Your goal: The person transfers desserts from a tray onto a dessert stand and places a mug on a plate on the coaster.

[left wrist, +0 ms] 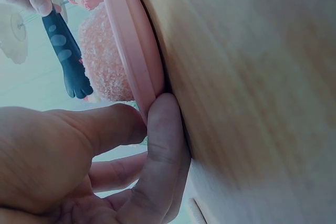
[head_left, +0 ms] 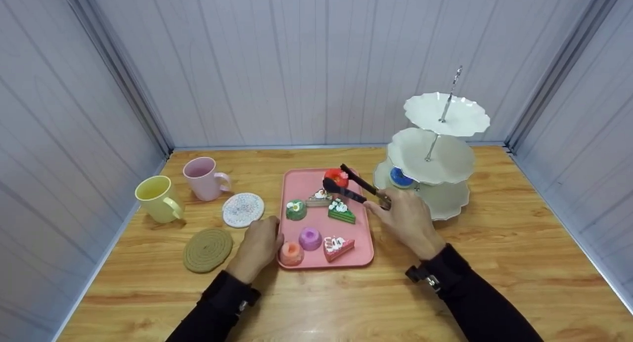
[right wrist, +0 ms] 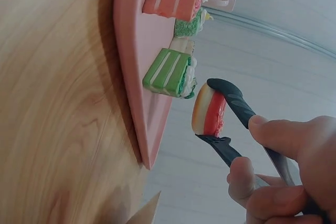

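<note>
My left hand (head_left: 257, 245) pinches the left rim of a pink tray (head_left: 300, 184) between thumb and fingers, beside an orange-pink round cake (left wrist: 105, 56). My right hand (head_left: 408, 221) grips black tongs (right wrist: 239, 103). Between the tong tips sits a red-iced donut (right wrist: 214, 111), which appears lifted off the tray in the right wrist view. On the tray lie a green cake slice (head_left: 341, 212), a pale slice (head_left: 319, 198), a pink-red slice (head_left: 338, 248), a green round cake (head_left: 296, 210) and a purple one (head_left: 310, 238).
A three-tier white stand (head_left: 431, 156) is at the right, with a blue donut (head_left: 400, 178) on its bottom plate. Leftward are a yellow mug (head_left: 157, 201), a pink mug (head_left: 202, 180), a speckled coaster (head_left: 243, 210) and a woven coaster (head_left: 207, 250). Panel walls enclose the table.
</note>
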`<state>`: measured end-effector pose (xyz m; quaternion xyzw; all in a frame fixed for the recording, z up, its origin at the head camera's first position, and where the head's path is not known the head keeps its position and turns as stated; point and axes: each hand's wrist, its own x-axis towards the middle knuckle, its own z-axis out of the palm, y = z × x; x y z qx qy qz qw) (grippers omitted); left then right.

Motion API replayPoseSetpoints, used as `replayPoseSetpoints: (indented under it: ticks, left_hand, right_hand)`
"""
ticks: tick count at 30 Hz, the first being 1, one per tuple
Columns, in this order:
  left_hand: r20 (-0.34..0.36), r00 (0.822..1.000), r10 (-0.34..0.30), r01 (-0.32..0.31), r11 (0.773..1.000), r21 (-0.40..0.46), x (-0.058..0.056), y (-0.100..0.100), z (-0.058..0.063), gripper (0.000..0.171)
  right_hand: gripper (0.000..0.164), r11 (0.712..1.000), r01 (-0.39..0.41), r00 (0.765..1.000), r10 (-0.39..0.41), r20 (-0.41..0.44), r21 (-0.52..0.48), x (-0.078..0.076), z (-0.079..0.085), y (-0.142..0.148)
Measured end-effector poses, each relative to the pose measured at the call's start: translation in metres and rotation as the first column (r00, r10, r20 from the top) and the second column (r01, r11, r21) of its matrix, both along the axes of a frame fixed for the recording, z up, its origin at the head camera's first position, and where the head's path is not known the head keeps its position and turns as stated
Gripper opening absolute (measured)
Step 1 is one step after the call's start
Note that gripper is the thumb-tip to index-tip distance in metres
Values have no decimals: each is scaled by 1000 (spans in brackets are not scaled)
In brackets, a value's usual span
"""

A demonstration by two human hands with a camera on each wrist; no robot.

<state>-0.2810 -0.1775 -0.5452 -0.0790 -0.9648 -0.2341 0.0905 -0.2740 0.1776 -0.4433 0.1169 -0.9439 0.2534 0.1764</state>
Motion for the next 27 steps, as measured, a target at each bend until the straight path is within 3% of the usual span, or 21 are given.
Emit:
replayPoseSetpoints:
  ticks: [2, 3, 8, 11, 17, 27]
  left_hand:
    - [4, 1000, -10, 10, 1000, 2, 5, 3, 9, 12]
    - [1, 1000, 1, -1, 1000, -4, 3, 4, 6, 10]
    - [-11, 1000, -15, 15, 1000, 15, 29, 16, 49, 9]
    - [0, 1000, -12, 12, 1000, 19, 37, 21, 62, 10]
    - [22, 1000, -2, 2, 1000, -4, 38, 23, 65, 12]
    - [-6, 1000, -13, 13, 1000, -5, 35, 21, 62, 5]
  right_hand:
    - [38, 1000, -6, 1000, 6, -17, -1, 2, -1, 5]
    - [36, 1000, -9, 1000, 9, -23, -2, 2, -1, 7]
    - [34, 1000, -12, 998, 12, -59, -5, 5, -3, 19]
    - [32, 1000, -25, 996, 24, -86, -10, 7, -4, 26]
    - [32, 1000, -19, 994, 18, -104, -11, 9, -4, 38]
    - [35, 1000, 9, 993, -9, -119, -3, 11, -3, 55]
